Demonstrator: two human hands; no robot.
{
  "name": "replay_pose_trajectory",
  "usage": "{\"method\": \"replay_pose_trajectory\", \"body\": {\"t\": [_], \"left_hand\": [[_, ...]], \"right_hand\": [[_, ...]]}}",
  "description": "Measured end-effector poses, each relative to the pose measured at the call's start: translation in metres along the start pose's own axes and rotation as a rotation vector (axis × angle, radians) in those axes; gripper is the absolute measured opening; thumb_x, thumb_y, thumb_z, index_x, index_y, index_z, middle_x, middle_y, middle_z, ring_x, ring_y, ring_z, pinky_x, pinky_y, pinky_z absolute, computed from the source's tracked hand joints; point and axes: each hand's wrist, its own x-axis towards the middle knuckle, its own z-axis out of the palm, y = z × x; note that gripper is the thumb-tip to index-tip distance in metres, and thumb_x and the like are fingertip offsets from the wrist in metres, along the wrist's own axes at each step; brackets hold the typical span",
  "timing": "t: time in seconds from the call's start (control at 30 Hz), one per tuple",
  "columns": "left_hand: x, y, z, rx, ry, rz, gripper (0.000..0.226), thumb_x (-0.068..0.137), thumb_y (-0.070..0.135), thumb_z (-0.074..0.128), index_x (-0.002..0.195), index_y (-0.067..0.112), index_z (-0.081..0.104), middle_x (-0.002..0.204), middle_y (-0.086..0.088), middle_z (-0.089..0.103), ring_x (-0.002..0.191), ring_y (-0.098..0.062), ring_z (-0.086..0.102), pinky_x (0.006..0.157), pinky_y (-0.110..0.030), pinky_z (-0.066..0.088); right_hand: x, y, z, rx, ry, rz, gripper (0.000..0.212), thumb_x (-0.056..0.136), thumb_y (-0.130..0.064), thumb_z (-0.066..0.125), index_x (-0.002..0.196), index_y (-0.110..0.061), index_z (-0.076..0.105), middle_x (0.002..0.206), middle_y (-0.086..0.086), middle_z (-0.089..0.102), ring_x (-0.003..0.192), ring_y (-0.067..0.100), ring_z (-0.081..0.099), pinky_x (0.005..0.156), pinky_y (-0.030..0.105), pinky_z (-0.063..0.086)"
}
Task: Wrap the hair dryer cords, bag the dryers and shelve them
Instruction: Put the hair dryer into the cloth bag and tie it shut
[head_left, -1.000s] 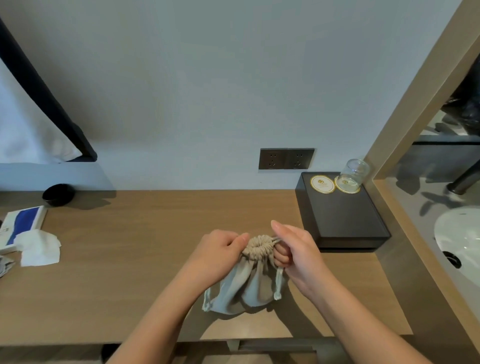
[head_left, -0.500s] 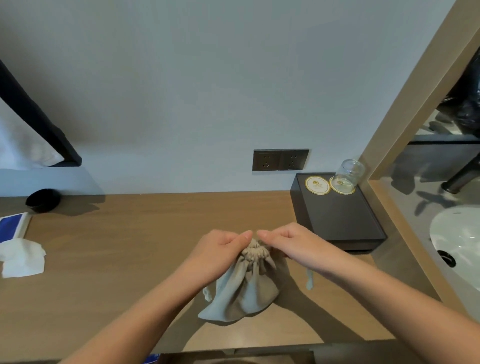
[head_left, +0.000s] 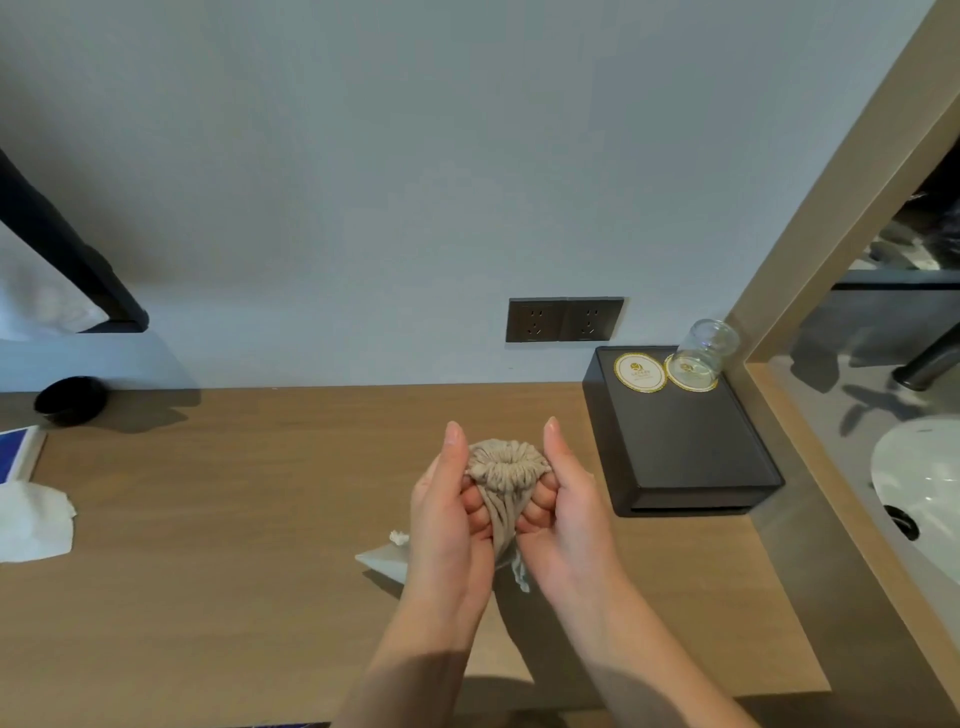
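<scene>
A beige drawstring bag (head_left: 506, 470) is held over the wooden counter (head_left: 234, 519), near its front middle. Its mouth is drawn into a tight puckered ring that faces upward. The neck below the ring is grasped from both sides. The fingers of the left hand (head_left: 447, 525) are curled round the left of the neck, with the thumb raised beside the ring. The right hand (head_left: 569, 519) is closed round the right side in like manner.

The bag's lower part is largely hidden behind the left hand, and one corner is seen lying on the counter. A cord end (head_left: 521, 577) hangs between the wrists. What the bag contains cannot be seen.

A black tray (head_left: 691, 457) is set against the wall to the right. A round coaster (head_left: 640, 372) and a glass (head_left: 709, 345) are placed at its far edge. A double socket (head_left: 563, 318) is fitted in the wall. A white tissue (head_left: 31, 519) and a black bowl (head_left: 70, 400) are noted at far left.
</scene>
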Motion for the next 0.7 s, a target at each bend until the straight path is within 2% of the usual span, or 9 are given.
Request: {"method": "replay_pose_trajectory", "body": {"t": [0.1, 0.2, 0.33, 0.37, 0.43, 0.5, 0.57, 0.6, 0.7], "left_hand": [[-0.003, 0.003, 0.000, -0.042, 0.004, 0.010, 0.043, 0.089, 0.040, 0.052, 0.074, 0.000, 0.056, 0.052, -0.012, 0.063, 0.046, -0.019, 0.065, 0.047, -0.024, 0.054], [-0.002, 0.001, -0.003, -0.035, 0.004, 0.004, 0.055, 0.075, 0.046, 0.060, 0.095, -0.005, 0.059, 0.070, -0.018, 0.069, 0.062, -0.026, 0.070, 0.057, -0.032, 0.058], [-0.003, 0.002, -0.006, -0.040, 0.018, 0.005, 0.061, 0.073, 0.046, 0.062, 0.102, -0.007, 0.059, 0.076, -0.020, 0.070, 0.067, -0.027, 0.071, 0.061, -0.033, 0.059], [-0.004, 0.002, -0.005, -0.025, 0.018, 0.002, 0.056, 0.075, 0.045, 0.061, 0.097, -0.006, 0.059, 0.073, -0.019, 0.069, 0.064, -0.026, 0.071, 0.058, -0.031, 0.059], [-0.005, 0.004, -0.005, 0.015, 0.032, 0.019, 0.038, 0.086, 0.037, 0.056, 0.074, 0.001, 0.056, 0.053, -0.010, 0.063, 0.045, -0.016, 0.064, 0.044, -0.021, 0.052], [-0.004, 0.008, -0.007, 0.079, 0.038, 0.038, 0.038, 0.089, 0.033, 0.055, 0.057, 0.016, 0.044, 0.038, 0.005, 0.046, 0.029, -0.005, 0.042, 0.032, -0.014, 0.034], [-0.003, 0.015, -0.015, 0.241, 0.004, 0.058, 0.040, 0.082, 0.038, 0.059, 0.053, 0.024, 0.035, 0.039, 0.010, 0.029, 0.032, -0.004, 0.023, 0.034, -0.018, 0.016], [-0.002, 0.019, -0.020, 0.323, -0.023, 0.067, 0.041, 0.081, 0.040, 0.060, 0.052, 0.026, 0.034, 0.042, 0.008, 0.026, 0.036, -0.006, 0.019, 0.039, -0.022, 0.012], [-0.001, 0.027, -0.031, 0.622, -0.095, 0.164, 0.049, 0.092, 0.034, 0.057, 0.052, 0.021, 0.032, 0.051, 0.001, 0.024, 0.047, -0.012, 0.019, 0.047, -0.026, 0.015]], "right_hand": [[0.002, 0.007, 0.002, 0.059, 0.029, -0.011, 0.047, 0.064, -0.046, 0.079, 0.051, -0.026, 0.039, 0.049, -0.004, 0.028, 0.043, 0.008, 0.028, 0.046, 0.020, 0.028], [0.001, 0.011, 0.003, 0.101, 0.046, -0.017, 0.056, 0.049, -0.054, 0.091, 0.059, -0.023, 0.045, 0.060, 0.003, 0.032, 0.055, 0.016, 0.034, 0.057, 0.028, 0.035], [-0.004, 0.009, 0.005, 0.109, 0.077, -0.012, 0.051, 0.062, -0.050, 0.082, 0.054, -0.026, 0.038, 0.051, -0.003, 0.028, 0.048, 0.012, 0.029, 0.052, 0.025, 0.030], [-0.005, 0.008, 0.004, 0.107, 0.072, -0.009, 0.050, 0.064, -0.049, 0.079, 0.052, -0.026, 0.037, 0.048, -0.004, 0.027, 0.045, 0.010, 0.027, 0.050, 0.024, 0.028], [-0.008, 0.005, 0.006, 0.078, 0.061, 0.009, 0.053, 0.075, -0.044, 0.071, 0.045, -0.028, 0.031, 0.041, -0.008, 0.021, 0.037, 0.006, 0.021, 0.043, 0.020, 0.021], [-0.010, 0.000, 0.006, -0.007, 0.031, 0.022, 0.055, 0.081, -0.041, 0.065, 0.043, -0.028, 0.028, 0.039, -0.008, 0.018, 0.034, 0.005, 0.016, 0.041, 0.022, 0.012], [-0.012, -0.005, 0.004, -0.096, -0.021, 0.008, 0.053, 0.083, -0.040, 0.063, 0.045, -0.026, 0.028, 0.041, -0.007, 0.017, 0.035, 0.006, 0.014, 0.043, 0.025, 0.008], [-0.013, -0.008, 0.002, -0.160, -0.056, 0.000, 0.052, 0.084, -0.040, 0.062, 0.047, -0.025, 0.028, 0.043, -0.007, 0.016, 0.036, 0.007, 0.014, 0.044, 0.026, 0.007], [-0.016, -0.018, -0.006, -0.379, -0.155, -0.023, 0.050, 0.087, -0.038, 0.059, 0.050, -0.024, 0.028, 0.046, -0.006, 0.018, 0.040, 0.009, 0.015, 0.046, 0.027, 0.008]]}}
